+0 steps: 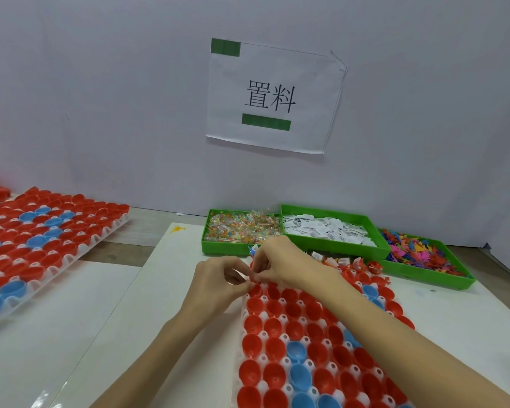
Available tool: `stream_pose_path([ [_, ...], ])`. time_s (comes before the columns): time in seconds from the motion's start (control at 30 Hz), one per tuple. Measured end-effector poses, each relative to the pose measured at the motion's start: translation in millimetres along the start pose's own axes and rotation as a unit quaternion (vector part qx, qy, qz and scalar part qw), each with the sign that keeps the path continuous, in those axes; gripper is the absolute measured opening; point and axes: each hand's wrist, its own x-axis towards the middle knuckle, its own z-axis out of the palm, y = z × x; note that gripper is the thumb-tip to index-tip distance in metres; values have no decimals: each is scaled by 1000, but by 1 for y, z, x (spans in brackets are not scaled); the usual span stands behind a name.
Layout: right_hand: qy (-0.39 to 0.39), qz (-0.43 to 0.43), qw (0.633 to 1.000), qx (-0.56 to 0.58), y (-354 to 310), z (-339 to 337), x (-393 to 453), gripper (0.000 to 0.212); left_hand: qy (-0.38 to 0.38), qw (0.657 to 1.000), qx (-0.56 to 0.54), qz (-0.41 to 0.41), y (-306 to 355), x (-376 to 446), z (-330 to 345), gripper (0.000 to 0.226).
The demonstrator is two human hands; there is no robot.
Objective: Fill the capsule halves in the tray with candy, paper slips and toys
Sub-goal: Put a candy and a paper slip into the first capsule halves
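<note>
Your counter runs under everything here, covered with white sheets, and a pale wall rises along its far edge, carrying a paper sign printed with "置料" and two green bars. On the counter's near right side lies the white tray you are working on, its rows packed with red and blue capsule halves, open side up; the halves in the far rows hold slips and bits of colour, while the near rows look bare inside. A second tray of red and blue halves sits well apart at the left edge. Along the far edge stand three green bins side by side: candy bin of small wrapped sweets, slip bin of white printed paper slips, and toy bin of mixed plastic toys toward the far right corner. Your left hand and right hand meet over the far left corner of the working tray. The fingers of both are curled, tips pinched together on something small between them; what it is cannot be made out. A small yellow toy lies on the white sheet left of the candy bin.
</note>
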Motion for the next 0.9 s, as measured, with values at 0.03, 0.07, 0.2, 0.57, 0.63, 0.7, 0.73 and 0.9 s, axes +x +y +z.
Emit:
stream_pose_path([
  [0.03,-8,3,1000,16,2,-3,-1,16,-1,1000,2,1,0,0,0,17],
  [0.07,-15,4,999,30,4,-6,-3,16,-1,1000,4,3,0,0,0,16],
  [0.2,3,10,998,59,8,-9,-8,13,2,1000,14,11,1,1,0,16],
  [0.57,72,10,997,37,6,13,-3,8,-9,999,25,41,1,0,-2,17],
  [0.63,69,8,996,49,11,9,-7,9,-15,998,29,52,2,0,-3,16],
  [0.7,73,13,995,74,16,2,-14,11,-19,997,35,61,3,-1,-4,14],
  [0.73,78,16,992,93,19,-2,-18,12,-19,997,36,64,3,-1,-4,13],
  [0.9,124,40,969,209,48,-26,-60,13,-12,998,39,52,0,-3,-5,12],
])
